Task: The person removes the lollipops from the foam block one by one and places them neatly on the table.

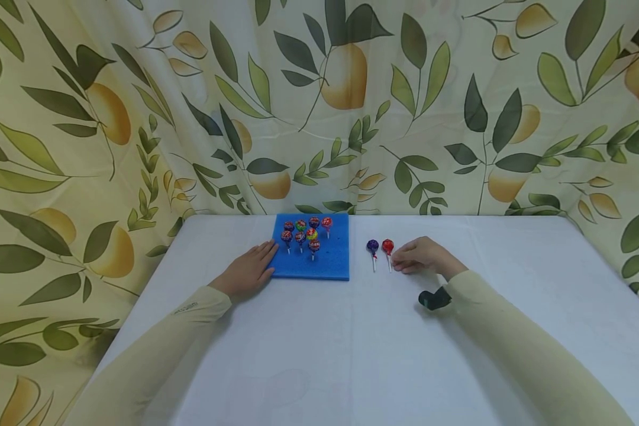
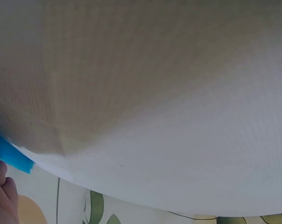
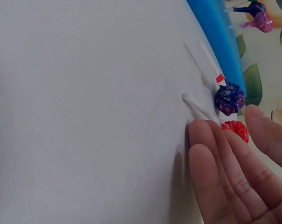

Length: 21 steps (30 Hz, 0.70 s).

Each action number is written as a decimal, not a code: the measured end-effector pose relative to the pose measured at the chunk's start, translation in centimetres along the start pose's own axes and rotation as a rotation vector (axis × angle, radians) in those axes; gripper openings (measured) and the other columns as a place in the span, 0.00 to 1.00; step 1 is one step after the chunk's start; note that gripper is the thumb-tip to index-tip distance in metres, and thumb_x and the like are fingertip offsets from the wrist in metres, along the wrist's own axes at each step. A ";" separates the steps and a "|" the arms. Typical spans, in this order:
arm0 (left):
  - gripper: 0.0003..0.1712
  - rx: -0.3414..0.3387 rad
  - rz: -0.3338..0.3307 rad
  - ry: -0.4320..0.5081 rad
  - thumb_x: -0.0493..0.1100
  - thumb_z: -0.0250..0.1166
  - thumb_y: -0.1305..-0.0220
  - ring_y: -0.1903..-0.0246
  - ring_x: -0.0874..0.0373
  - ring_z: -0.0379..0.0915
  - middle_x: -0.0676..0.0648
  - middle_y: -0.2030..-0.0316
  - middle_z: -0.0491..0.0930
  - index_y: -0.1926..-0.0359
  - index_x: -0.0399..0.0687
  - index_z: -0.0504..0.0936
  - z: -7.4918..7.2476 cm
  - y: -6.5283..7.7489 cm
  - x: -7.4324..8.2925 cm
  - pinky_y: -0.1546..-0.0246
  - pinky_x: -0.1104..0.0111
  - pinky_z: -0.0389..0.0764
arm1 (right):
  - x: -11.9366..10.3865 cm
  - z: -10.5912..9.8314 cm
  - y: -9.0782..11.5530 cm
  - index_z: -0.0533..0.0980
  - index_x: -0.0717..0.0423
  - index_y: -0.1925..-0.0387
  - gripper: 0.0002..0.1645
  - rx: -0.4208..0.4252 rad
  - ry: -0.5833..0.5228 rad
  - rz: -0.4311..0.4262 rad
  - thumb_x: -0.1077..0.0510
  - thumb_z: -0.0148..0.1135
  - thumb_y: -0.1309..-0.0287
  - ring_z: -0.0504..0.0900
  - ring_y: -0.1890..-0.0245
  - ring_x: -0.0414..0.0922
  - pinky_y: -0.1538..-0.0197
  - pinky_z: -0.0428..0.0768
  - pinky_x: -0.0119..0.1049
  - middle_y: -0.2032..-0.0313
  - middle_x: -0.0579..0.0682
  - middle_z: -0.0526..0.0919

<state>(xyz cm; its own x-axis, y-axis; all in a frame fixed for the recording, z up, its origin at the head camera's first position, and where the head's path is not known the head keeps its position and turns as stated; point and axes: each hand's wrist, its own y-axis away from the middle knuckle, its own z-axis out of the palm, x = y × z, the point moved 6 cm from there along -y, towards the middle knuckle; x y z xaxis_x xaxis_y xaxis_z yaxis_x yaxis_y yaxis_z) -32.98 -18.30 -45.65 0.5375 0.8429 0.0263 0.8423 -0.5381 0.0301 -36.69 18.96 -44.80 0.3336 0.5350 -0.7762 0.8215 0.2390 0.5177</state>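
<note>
My left hand [image 1: 249,269] rests at the left edge of a blue foam board [image 1: 330,260], fingers stretched out and fingertips on its rim. Several wrapped lollipops [image 1: 312,244] stand in the board toward its back, sticks down. To the right of the board, a purple lollipop [image 1: 372,245] and a red lollipop [image 1: 387,246] lie side by side on the table. Beside the red one is my right hand [image 1: 420,255]. In the right wrist view its fingers [image 3: 238,172] reach to the red lollipop [image 3: 236,129] and partly cover it, with the thumb held apart.
A white cloth [image 1: 319,343] covers the table. Behind it hangs a curtain [image 1: 319,148] printed with leaves and fruit. A dark strap-like piece [image 1: 435,299] sticks out by the right sleeve cuff.
</note>
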 end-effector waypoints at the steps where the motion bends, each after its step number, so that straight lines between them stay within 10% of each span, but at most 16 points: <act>1: 0.35 0.000 0.000 0.000 0.53 0.42 0.28 0.28 0.45 0.45 0.38 0.28 0.50 0.28 0.37 0.50 0.0 0.0 0.0 0.28 0.55 0.51 | -0.1 0.0 0.1 0.73 0.72 0.46 0.23 -0.003 0.005 -0.013 0.59 0.58 0.38 0.85 0.71 0.39 0.60 0.84 0.31 0.70 0.49 0.87; 21: 0.36 -0.020 -0.006 -0.007 0.53 0.41 0.28 0.27 0.45 0.44 0.39 0.27 0.48 0.28 0.37 0.49 0.1 0.0 0.0 0.28 0.54 0.51 | -1.1 -0.2 0.5 0.73 0.61 0.42 0.28 -0.117 0.190 -0.316 0.53 0.62 0.42 0.83 0.52 0.43 0.45 0.79 0.39 0.48 0.55 0.82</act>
<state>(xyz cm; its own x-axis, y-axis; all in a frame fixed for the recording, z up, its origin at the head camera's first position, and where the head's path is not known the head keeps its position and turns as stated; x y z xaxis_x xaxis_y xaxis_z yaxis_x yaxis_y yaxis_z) -32.94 -18.33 -45.72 0.5331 0.8458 0.0194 0.8444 -0.5333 0.0497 -36.73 18.70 -43.63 -0.0276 0.5581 -0.8293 0.8083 0.5006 0.3100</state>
